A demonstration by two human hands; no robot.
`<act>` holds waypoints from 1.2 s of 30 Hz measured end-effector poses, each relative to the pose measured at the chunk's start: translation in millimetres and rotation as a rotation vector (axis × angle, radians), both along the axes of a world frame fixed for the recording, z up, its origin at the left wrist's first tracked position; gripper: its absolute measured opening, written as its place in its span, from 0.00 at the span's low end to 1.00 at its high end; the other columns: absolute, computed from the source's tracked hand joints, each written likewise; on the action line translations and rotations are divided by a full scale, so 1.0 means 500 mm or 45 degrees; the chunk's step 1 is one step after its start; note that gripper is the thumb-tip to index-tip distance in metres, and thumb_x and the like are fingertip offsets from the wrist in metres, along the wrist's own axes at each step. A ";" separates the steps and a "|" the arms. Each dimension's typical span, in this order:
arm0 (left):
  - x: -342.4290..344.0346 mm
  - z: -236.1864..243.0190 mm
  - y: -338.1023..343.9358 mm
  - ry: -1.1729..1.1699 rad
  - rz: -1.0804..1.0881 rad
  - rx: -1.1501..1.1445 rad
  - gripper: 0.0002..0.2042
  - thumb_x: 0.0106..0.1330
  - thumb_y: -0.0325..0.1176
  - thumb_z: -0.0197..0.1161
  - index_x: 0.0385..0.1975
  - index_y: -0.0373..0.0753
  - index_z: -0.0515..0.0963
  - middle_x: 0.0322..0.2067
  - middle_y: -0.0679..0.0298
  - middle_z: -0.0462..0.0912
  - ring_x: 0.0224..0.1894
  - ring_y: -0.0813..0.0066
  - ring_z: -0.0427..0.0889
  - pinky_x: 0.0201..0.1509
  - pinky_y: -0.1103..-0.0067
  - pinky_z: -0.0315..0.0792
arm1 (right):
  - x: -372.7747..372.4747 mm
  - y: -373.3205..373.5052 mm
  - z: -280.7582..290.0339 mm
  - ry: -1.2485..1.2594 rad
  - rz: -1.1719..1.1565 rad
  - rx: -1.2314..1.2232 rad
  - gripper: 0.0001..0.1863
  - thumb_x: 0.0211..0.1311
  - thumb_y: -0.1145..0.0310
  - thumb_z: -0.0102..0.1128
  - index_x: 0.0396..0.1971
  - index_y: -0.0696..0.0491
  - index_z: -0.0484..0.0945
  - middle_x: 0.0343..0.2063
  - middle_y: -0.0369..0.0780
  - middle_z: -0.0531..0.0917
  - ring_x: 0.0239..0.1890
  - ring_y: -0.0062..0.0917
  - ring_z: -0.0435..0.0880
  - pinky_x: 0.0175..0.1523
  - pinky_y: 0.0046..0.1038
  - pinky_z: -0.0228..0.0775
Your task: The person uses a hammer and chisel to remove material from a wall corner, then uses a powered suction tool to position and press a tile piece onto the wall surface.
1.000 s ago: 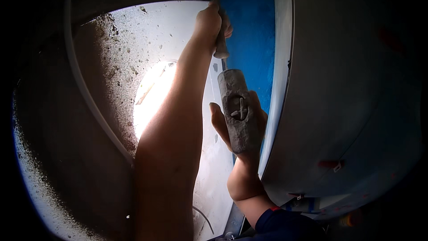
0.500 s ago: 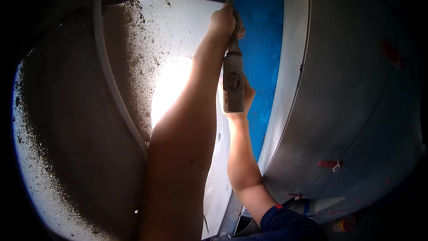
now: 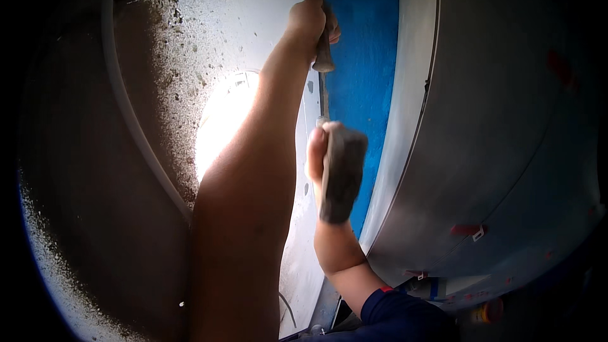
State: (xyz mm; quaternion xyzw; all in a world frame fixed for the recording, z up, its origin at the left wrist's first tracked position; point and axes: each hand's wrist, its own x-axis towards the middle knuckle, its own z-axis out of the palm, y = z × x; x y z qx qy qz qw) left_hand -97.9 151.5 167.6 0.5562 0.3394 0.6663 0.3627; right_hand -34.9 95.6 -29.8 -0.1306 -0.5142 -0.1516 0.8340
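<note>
Near the top centre, my left hand (image 3: 310,19) is closed round a dark metal chisel (image 3: 323,59). Its flared end points down toward me, and its far end meets the dark band above the white panel, beside a blue painted strip (image 3: 364,38). Below it, my right hand (image 3: 316,155) is closed on a hammer, whose worn, dusty head (image 3: 343,174) is motion-blurred and apart from the chisel's end. The hammer's handle is mostly hidden behind its head and my fingers.
A white panel (image 3: 253,12) with dark speckles and a glaring opening lies behind my left forearm. A pale curved strip (image 3: 133,114) runs down the left. Grey panels (image 3: 481,120) with red clips (image 3: 468,230) line the right. A dark cable (image 3: 286,304) is at the bottom.
Half a second ago the hammer head was up against the chisel's end; now it is lower, with a gap between them. My left hand stays on the chisel, shifted slightly left in view.
</note>
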 end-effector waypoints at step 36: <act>0.024 0.018 0.015 -0.093 0.042 -0.124 0.20 0.78 0.47 0.37 0.23 0.43 0.60 0.10 0.68 0.58 0.11 0.76 0.55 0.18 0.75 0.52 | 0.027 -0.014 -0.019 -0.051 0.657 0.141 0.09 0.49 0.74 0.69 0.21 0.53 0.74 0.18 0.35 0.77 0.14 0.20 0.72 0.23 0.19 0.65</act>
